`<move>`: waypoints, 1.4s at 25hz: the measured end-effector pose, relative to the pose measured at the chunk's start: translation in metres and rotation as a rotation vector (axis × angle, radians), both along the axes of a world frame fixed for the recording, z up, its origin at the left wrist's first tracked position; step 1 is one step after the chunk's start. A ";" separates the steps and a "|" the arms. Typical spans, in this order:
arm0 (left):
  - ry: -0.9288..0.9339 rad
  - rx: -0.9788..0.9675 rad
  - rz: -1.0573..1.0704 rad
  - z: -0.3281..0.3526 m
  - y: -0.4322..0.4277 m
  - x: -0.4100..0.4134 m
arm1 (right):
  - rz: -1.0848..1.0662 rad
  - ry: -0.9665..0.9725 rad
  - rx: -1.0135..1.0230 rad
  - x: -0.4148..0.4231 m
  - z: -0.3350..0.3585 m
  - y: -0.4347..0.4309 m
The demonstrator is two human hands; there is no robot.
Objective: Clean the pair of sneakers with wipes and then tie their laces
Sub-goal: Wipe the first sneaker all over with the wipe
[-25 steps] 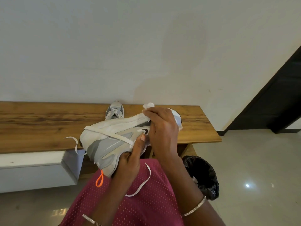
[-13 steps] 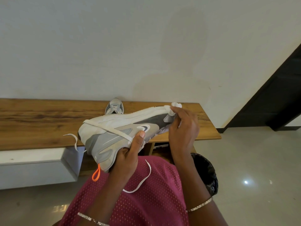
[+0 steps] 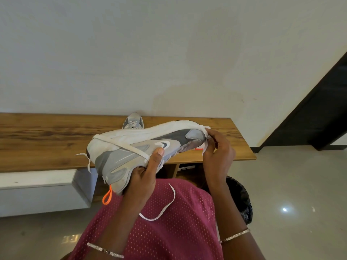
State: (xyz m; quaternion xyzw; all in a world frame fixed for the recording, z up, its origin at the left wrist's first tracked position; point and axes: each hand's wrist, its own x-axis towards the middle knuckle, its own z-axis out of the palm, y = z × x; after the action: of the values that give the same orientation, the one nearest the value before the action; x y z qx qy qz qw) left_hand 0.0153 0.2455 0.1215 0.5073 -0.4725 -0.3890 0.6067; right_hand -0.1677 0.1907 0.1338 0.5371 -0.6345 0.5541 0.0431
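Before the desk (image 3: 47, 139), left grip (image 3: 144, 177) clamps the grey sneaker (image 3: 120, 160) underneath, thumb over its side; right grip (image 3: 218, 152) pinches a white wipe (image 3: 204, 128) against the toe.

Wooden bench (image 3: 47, 139) — black bin (image 3: 242, 201)

The person wears a maroon mesh garment (image 3: 169, 231) dotted with rows of tiny pale holes, possibly a jersey, though the framing cuts it too closely to say. The left hand (image 3: 144, 177) and right hand (image 3: 217, 149) are bare, the forearms unsleeved. A thin glittering silver bracelet (image 3: 105, 250) circles the left wrist, a slim gold-toned bangle (image 3: 234, 235) the right.
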 end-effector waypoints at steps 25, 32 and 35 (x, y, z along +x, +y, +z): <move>-0.129 0.052 -0.120 -0.004 -0.002 0.007 | 0.259 0.352 -0.003 0.067 0.026 0.034; -0.067 0.061 -0.097 -0.002 0.002 0.003 | 0.184 0.352 -0.057 0.028 0.015 0.012; -0.032 0.120 -0.109 0.002 0.002 0.002 | 0.141 0.296 -0.061 0.035 0.015 0.018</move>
State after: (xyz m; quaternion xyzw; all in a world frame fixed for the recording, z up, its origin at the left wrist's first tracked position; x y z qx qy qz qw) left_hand 0.0170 0.2479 0.1238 0.5224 -0.4849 -0.4408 0.5457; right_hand -0.1326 0.2091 0.1485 0.6546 -0.5649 0.4895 0.1132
